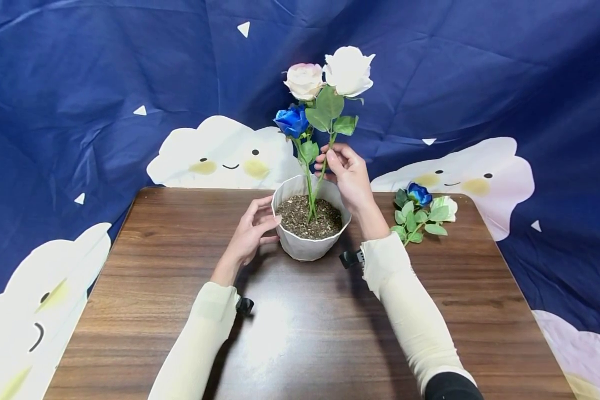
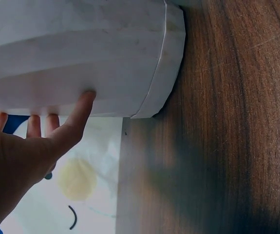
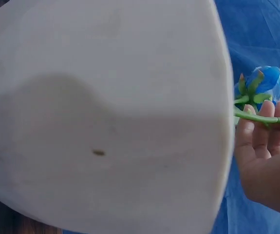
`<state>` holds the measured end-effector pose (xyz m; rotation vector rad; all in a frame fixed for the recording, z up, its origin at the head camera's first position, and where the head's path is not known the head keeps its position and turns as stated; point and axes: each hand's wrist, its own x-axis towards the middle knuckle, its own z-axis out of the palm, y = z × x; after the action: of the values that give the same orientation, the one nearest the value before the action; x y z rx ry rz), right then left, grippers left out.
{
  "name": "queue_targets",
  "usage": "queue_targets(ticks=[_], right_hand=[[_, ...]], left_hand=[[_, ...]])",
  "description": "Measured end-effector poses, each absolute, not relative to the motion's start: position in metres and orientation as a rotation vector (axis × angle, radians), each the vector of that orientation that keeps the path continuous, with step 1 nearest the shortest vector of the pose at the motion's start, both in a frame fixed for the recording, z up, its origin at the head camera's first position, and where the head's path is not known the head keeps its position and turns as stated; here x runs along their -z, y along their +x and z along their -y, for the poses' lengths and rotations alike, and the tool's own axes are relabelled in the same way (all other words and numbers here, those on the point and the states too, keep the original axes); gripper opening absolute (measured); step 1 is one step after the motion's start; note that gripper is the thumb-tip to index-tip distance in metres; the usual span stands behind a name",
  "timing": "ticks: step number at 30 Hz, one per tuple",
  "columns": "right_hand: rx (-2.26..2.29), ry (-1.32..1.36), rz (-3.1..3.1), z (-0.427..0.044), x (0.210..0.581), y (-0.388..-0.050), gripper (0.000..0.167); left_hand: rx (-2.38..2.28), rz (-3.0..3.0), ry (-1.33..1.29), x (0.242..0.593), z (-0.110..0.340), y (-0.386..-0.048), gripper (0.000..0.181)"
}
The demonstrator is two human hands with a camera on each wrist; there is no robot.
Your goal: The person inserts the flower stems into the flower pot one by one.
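Observation:
A white pot (image 1: 307,248) with faceted sides stands on the table, filled with dark soil (image 1: 327,226). My left hand (image 1: 251,230) touches the pot's left side, its fingers fairly straight against the wall in the left wrist view. Above the pot, my right hand (image 1: 349,175) pinches the green stem of a white rose (image 1: 349,71) between thumb and fingers. That stem's lower end reaches the soil. Beside it, a pale pink rose (image 1: 304,81) and a blue rose (image 1: 292,120) rise from the pot. In the right wrist view the pot wall (image 3: 130,97) hides much.
Another blue rose (image 1: 419,194) and a white rose (image 1: 445,208) lie with their leaves at the table's back right. The brown wooden table (image 1: 180,239) ends at a blue cloth backdrop (image 1: 105,72) with cloud faces.

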<state>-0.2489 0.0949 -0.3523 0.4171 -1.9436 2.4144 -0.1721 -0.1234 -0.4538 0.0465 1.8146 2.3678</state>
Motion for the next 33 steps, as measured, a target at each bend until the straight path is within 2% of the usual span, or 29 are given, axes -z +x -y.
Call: queue_targets(ticks=[12,22,33], right_hand=[[-2.394,0.455,2.023,-0.082,0.364,-0.25,0.017],[-2.201,0.593,2.094,-0.077,0.373,-0.251,0.028],[-2.168,0.603,2.047,-0.075,0.385,-0.252,0.021]], left_hand=[[-2.367,-1.82,0.04,0.452,0.123,-0.171,0.06],[-2.363,-1.827,0.039,0.452,0.122,-0.171,0.06],[-2.358,-1.835,0.033,0.45,0.122,-0.171,0.06]])
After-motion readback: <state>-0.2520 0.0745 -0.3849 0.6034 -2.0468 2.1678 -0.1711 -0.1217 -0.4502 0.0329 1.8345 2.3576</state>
